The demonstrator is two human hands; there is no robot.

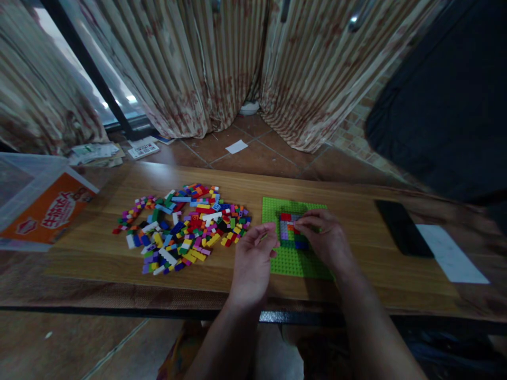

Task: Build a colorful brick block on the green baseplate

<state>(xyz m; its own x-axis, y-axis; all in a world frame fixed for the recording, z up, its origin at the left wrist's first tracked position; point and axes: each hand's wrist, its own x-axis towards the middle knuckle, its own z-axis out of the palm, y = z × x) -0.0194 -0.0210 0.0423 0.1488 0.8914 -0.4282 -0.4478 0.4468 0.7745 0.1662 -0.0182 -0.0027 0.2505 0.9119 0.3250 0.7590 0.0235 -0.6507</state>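
A green studded baseplate [293, 264] lies on the wooden board, with a block of coloured toy bricks [284, 226] fixed on it in red, lilac, green, blue and other colours. My right hand [327, 237] reaches over these bricks from the right. Its thumb and fingertips pinch a small toy brick at the right part of the block; the fingers hide most of it. By the plate's left edge, my left hand [253, 253] is held with its fingers curled towards the thumb. Whatever it may hold does not show.
A spread heap of loose toy bricks [194, 224] covers the left of the wooden board [119, 264]. A clear plastic box [31, 163] with an orange label stands at the far left. A black phone [402, 228] and white paper [453, 256] lie on the right. Curtains hang behind.
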